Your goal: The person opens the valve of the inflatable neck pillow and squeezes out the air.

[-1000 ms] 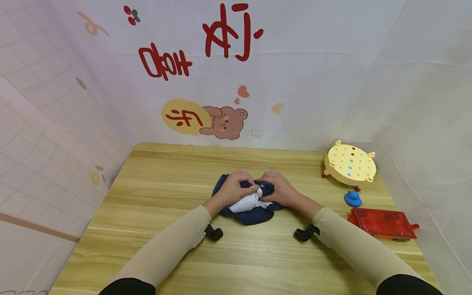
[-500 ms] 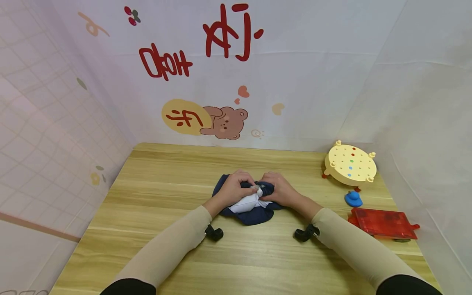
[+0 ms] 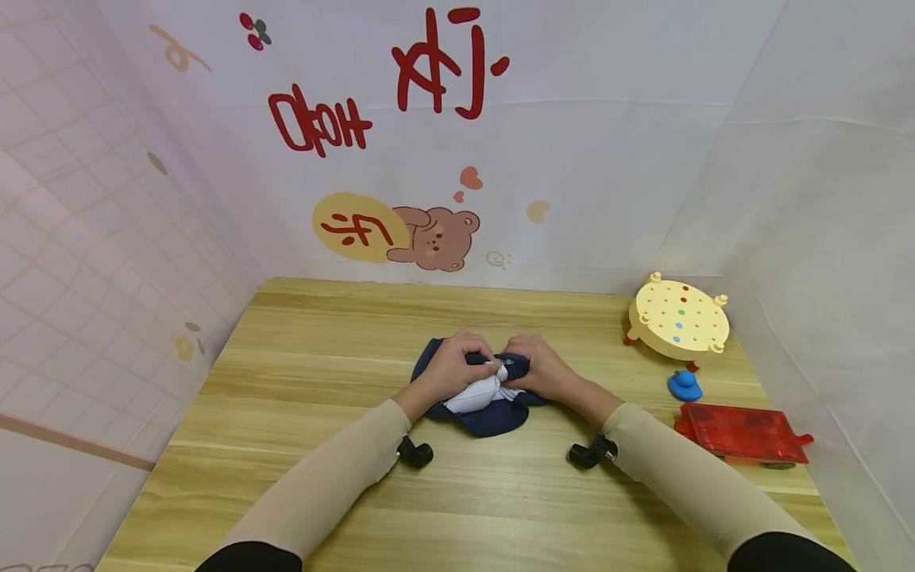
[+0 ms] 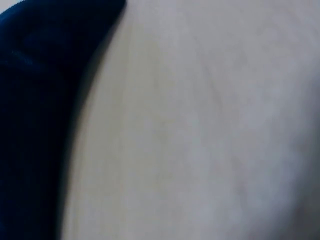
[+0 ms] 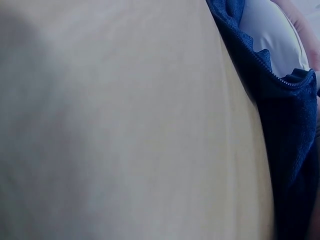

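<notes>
A navy fabric cover (image 3: 493, 421) with a white padded insert (image 3: 472, 395) showing through its opening lies on the wooden table, in the middle of the head view. My left hand (image 3: 452, 369) pinches at the opening with thumb and forefinger, beside a small metallic piece. From the other side, my right hand (image 3: 542, 369) grips the cover's edge, thumb toward the white part. The right wrist view catches a zipper (image 5: 267, 70) along the parted edge, with the white insert (image 5: 275, 35) bulging behind it. Only plain navy cloth (image 4: 35, 100) appears in the left wrist view.
At the back right stands a pale yellow round toy (image 3: 681, 318) with pegs and coloured dots. A small blue hat-shaped toy (image 3: 685, 385) and a red see-through wheeled cart (image 3: 747, 433) lie in front of it. White printed sheets (image 3: 608, 159) enclose the table.
Both hands stay almost in place on the cover. The cloth under my right fingers has shifted very slightly, and the white folds beside them look a little different.
</notes>
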The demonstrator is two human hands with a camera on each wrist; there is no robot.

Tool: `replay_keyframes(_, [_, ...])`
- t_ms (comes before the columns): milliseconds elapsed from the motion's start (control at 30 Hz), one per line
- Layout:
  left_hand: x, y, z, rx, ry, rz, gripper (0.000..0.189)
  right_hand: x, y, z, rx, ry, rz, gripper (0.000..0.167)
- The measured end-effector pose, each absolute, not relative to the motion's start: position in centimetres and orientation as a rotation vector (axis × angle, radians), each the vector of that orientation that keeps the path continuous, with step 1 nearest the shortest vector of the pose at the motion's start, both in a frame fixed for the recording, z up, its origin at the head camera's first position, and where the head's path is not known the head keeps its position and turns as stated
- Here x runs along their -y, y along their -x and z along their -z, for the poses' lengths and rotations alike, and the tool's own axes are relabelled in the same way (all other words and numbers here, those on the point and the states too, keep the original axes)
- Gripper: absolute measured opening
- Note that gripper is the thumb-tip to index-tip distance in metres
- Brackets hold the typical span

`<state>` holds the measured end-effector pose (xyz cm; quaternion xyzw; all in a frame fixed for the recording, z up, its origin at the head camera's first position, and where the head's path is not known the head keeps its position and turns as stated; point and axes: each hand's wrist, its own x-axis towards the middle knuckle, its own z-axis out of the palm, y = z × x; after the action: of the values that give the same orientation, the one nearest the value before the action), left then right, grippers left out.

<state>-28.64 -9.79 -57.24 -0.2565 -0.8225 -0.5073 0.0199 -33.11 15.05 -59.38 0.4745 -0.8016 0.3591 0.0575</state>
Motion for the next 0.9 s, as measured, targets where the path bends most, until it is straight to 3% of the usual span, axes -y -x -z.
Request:
replay_keyframes(400, [9.8,28.5,57.2,2.561,0.786,1.58,0.011,-14.8,32.6,58.8,2.473,-1.422,-1.078,0.028])
replay_keyframes(567, [10.0,28.6,57.3,2.552,0.778,1.619,0.01,-14.7,32.7,58.6,2.472,-1.433,-1.099,0.034])
replay_keyframes(900, [10.3,28.8,58.0,2.616,0.748,1.606,0.006,-15.4,31.6,58.1,2.664,-1.419,-1.126,0.106])
